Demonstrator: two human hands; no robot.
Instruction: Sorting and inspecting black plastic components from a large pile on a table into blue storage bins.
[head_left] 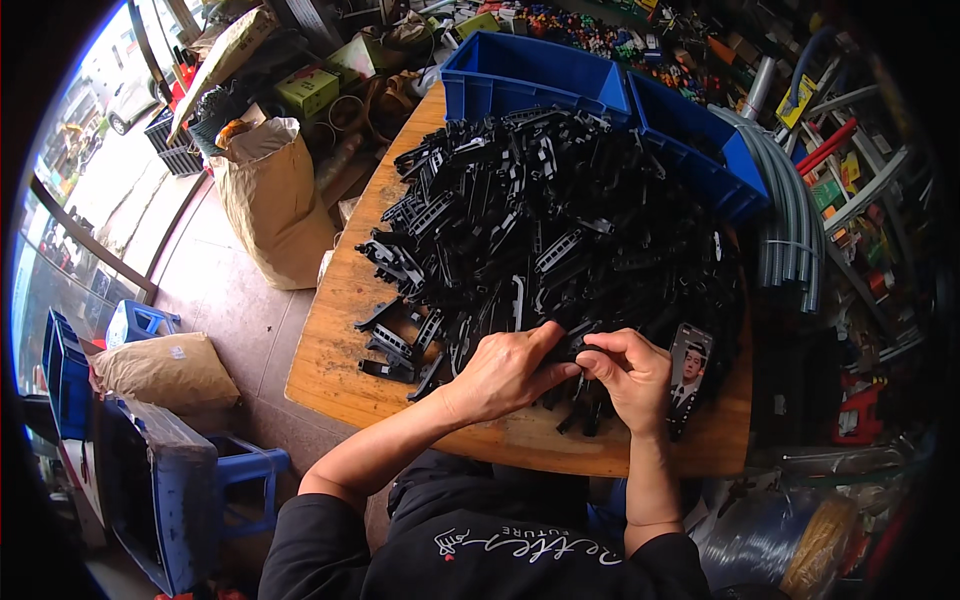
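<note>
A big heap of black plastic parts (560, 240) covers most of the wooden table (335, 345). Many pieces are long and narrow with slotted, ladder-like sides. At the heap's near edge, my left hand (505, 368) pinches a small black plastic part (570, 349) between thumb and fingers. My right hand (632, 378) grips the same part from the other side, thumb and forefinger closed on it. Fingers cover much of the piece, so its full shape is hidden. Just right of my right hand, a phone (688, 372) with a lit screen leans on the parts.
Two blue plastic bins (535, 75) (700, 140) stand along the table's far side. Grey hoses (790, 240) hang at the right, near crowded shelving. On the floor at left are a tall paper sack (270, 205), a lying sack (170, 372) and a blue stool (248, 470).
</note>
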